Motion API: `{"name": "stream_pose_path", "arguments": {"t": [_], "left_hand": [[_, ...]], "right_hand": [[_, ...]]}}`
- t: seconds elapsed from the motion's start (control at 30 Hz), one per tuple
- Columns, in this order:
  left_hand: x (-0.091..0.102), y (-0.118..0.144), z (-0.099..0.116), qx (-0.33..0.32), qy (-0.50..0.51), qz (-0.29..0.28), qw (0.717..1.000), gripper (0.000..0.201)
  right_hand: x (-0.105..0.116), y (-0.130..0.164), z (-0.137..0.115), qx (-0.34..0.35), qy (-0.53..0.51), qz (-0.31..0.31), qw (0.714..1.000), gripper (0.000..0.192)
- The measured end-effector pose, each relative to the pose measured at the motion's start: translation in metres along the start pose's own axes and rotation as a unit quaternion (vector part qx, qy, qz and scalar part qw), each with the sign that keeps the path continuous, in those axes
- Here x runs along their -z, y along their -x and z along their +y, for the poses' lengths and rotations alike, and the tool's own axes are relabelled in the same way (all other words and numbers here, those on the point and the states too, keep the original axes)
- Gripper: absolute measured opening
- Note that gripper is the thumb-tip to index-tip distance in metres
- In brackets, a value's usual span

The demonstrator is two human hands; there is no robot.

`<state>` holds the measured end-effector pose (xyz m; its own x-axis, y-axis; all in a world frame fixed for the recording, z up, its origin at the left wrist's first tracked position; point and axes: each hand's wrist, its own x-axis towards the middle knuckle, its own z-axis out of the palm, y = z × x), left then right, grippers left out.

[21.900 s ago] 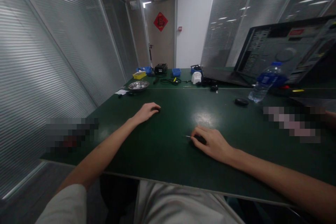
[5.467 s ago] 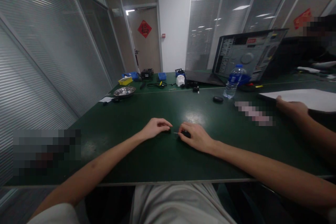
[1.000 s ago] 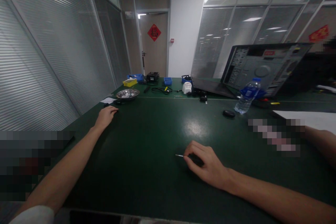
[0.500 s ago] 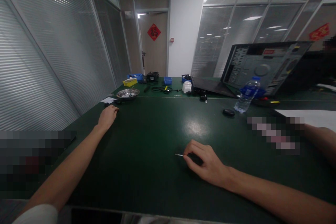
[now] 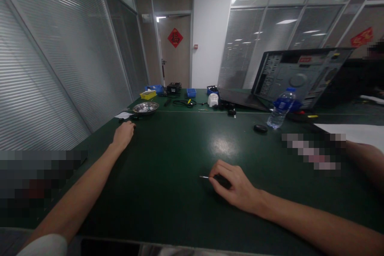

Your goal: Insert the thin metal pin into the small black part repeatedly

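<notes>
My right hand (image 5: 231, 186) rests low over the green table (image 5: 168, 196), thumb and forefinger pinched together. Out of that pinch, toward the left, sticks the tip of a thin metal rod (image 5: 204, 177); the remainder is hidden by the fingers. Farther away at the left, my left hand (image 5: 123, 135) is closed with its fingers curled down. Something dark shows at its fingertips, too small to name. Just beyond that hand lie a dark object (image 5: 132, 117), a white paper (image 5: 123, 115) and a shiny metal dish (image 5: 146, 108) with small pieces in it.
At the right stand a water bottle (image 5: 282, 108) and an open computer case (image 5: 297, 76), with a black mouse (image 5: 260, 128) nearby. Another person's forearm (image 5: 364, 156) reaches in at the right edge. Blue bins (image 5: 191, 93), a yellow tray (image 5: 148, 95) and cables (image 5: 183, 103) line the back.
Both hands hold nearly the same pose, and the thin metal rod stays in my right hand. The view has shifted very slightly.
</notes>
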<state>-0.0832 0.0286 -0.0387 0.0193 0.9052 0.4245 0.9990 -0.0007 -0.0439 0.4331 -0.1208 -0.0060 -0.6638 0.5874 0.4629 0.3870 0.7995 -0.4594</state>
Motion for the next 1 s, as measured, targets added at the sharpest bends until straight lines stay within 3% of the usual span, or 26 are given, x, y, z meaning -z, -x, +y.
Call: {"name": "stream_pose_path", "arguments": {"t": [0.33,0.6,0.8,0.9,1.0], "left_hand": [[-0.001,0.0,-0.002,0.082,0.035,0.036,0.995,0.032],[0.003,0.001,-0.002,0.092,0.03,0.025,0.995,0.031],[0.006,-0.003,-0.002,0.122,0.097,0.002,0.988,0.024],[0.016,-0.004,0.016,0.093,0.168,-0.028,0.981,0.019],[0.034,0.0,0.063,0.012,0.269,-0.085,0.959,0.018]], "right_hand": [[-0.001,0.001,0.001,-0.001,0.012,-0.001,1.0,0.013],[-0.001,0.001,0.0,-0.001,0.012,-0.001,1.0,0.012],[-0.001,0.0,0.0,-0.003,0.013,-0.001,1.0,0.012],[-0.002,0.0,0.002,-0.013,0.021,-0.003,1.0,0.013],[-0.003,-0.001,0.004,-0.032,0.032,-0.009,0.999,0.014]]}}
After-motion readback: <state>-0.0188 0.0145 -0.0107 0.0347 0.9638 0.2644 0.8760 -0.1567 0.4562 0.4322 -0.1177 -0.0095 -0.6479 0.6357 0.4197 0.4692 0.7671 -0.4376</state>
